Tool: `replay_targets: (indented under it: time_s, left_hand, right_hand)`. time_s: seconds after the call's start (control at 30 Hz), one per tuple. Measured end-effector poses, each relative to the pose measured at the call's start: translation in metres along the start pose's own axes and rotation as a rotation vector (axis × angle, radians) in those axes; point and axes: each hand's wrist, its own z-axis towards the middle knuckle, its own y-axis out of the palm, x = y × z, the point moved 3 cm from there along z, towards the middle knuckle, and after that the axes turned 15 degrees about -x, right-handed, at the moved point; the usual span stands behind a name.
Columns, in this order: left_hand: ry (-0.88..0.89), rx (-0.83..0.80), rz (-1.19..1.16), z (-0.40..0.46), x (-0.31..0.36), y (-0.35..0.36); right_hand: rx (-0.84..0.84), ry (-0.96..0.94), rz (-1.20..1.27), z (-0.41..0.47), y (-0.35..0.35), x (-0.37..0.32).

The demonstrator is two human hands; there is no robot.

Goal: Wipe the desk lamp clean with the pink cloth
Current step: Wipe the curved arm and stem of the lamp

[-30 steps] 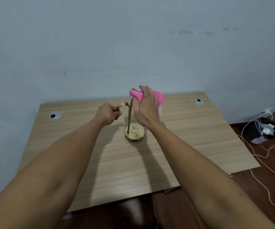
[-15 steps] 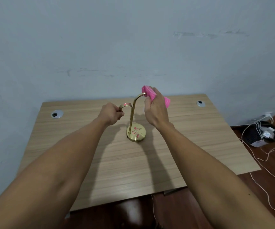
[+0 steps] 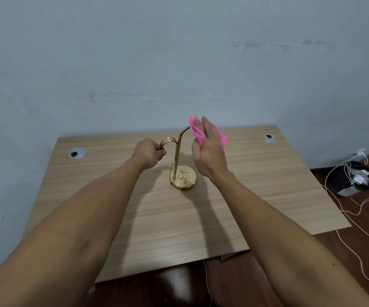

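A small brass desk lamp (image 3: 177, 156) stands upright on its round base (image 3: 183, 177) near the middle of the wooden desk (image 3: 161, 218). One curved arm bends left, and my left hand (image 3: 149, 152) is closed around its end. The other arm bends right at the top. My right hand (image 3: 209, 149) holds the pink cloth (image 3: 198, 131) bunched against that right-hand arm's tip, which the cloth hides.
The desk has two round cable grommets, one at the back left (image 3: 77, 153) and one at the back right (image 3: 269, 138). A pale wall rises right behind the desk. On the floor to the right lie a dark basket (image 3: 347, 180) and tangled white cables (image 3: 356, 209).
My right hand with the cloth has slid up and to the right along the lamp, from the stem to the bent top arm. My left hand has kept its hold.
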Motion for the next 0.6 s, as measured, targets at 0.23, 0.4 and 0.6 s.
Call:
replay_targets:
  time_s: [0.23,0.4,0.6]
  left_hand:
    - [0.013,-0.008,0.051,0.000,0.001,-0.002]
    - [0.012,0.005,0.083,-0.001,0.001,-0.002]
    - [0.006,-0.007,0.091,0.001,0.000,-0.003]
  right_hand:
    - [-0.061,-0.303,-0.309,-0.004,0.026,0.011]
    - [0.069,0.026,0.054,0.004,0.013,0.003]
    - [0.037,-0.376,-0.489,0.009,0.015,0.003]
